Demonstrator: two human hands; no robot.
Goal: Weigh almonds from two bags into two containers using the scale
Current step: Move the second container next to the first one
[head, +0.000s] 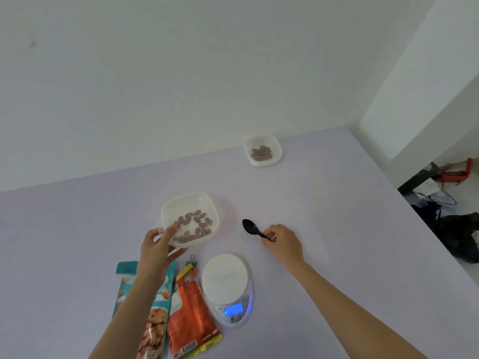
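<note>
Teal bag (155, 327) flat on the lilac desk (337, 229) at the near left, partly under the left forearm. Above it, left grip (158, 244) clamped on the near corner of a white square container (191, 203): thumb curled over the rim, fingers tucked beneath. Container tilted a little, with a loose scatter of almonds (197, 224) on its floor; hard to tell whether its base touches the desk. Just right of the teal bag, an orange bag (189, 314), crumpled, with a small binder clip (191, 260) at its top end. Next along, a white scale (228, 286) with a bare round platform and a display lit blue, close below the held container. Further right, a black spoon (252, 228), bowl pointing up and left, handle pinched in the right grip (282, 243), fingers curled together round it, knuckles low over the desk. Far back by the wall, well apart from everything else, a second white container (263, 161) with a small heap of almonds inside
</note>
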